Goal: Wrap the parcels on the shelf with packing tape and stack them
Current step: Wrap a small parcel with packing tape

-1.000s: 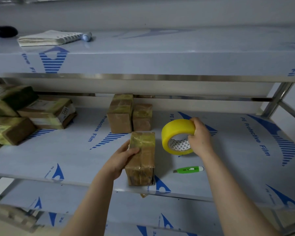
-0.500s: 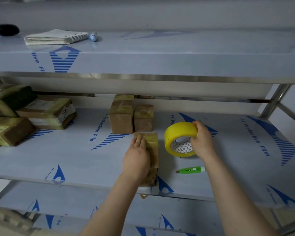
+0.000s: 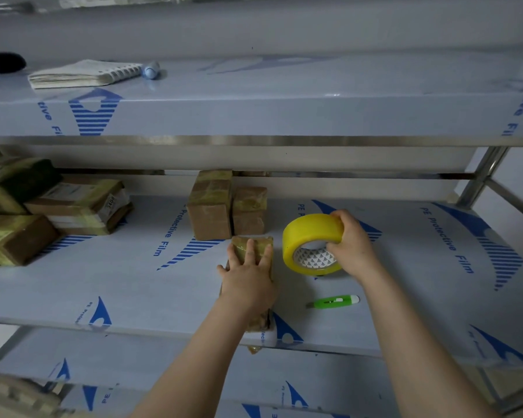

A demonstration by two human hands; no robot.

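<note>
On the middle shelf (image 3: 133, 285), the left hand (image 3: 248, 282) presses flat with spread fingers on a taped parcel (image 3: 261, 245) at the front edge, while the right hand (image 3: 352, 250) curls its fingers around an upright yellow tape roll (image 3: 308, 233) just beside it.

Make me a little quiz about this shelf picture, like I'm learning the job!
1. Fill in: the left hand presses flat on a ____.
2. Which hand holds the tape? A: left hand. B: right hand.
3. True or false: the green knife is in a hand.
Key: 1 parcel; 2 B; 3 false, it lies on the shelf.
</note>
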